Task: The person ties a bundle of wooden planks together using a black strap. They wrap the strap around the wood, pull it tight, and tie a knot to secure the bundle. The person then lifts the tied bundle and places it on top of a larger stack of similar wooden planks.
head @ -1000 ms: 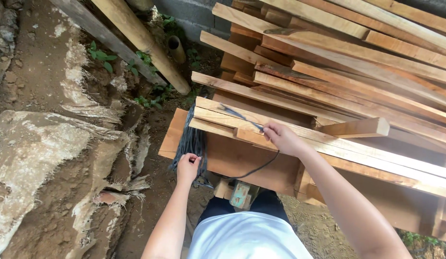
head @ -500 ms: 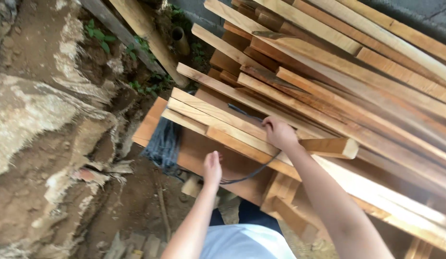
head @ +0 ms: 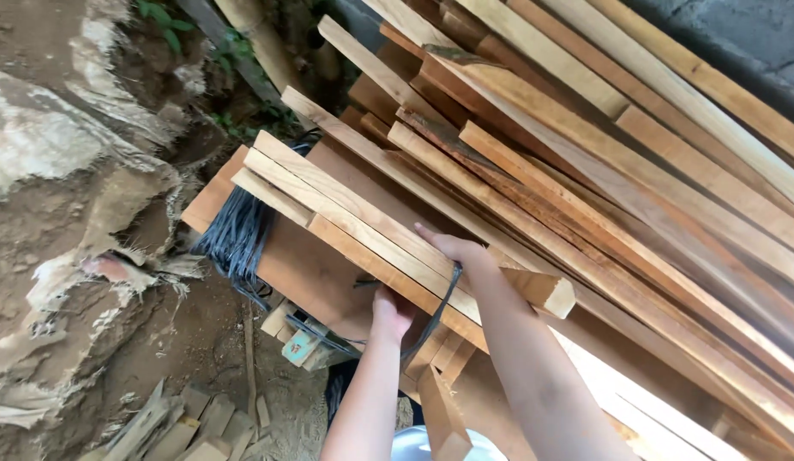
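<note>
A: Where's the L hand [head: 390, 312]?
B: Under the front planks [head: 363, 230], fingers curled at their lower edge, by the black strap [head: 439, 303].
A: R hand [head: 456, 252]?
B: Flat on top, fingers spread, strap at the wrist. Pile rests on a brown board [head: 307, 265].

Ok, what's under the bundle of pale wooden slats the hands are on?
A brown flat board and a hanging black strap bundle; anything lower is covered.
</note>
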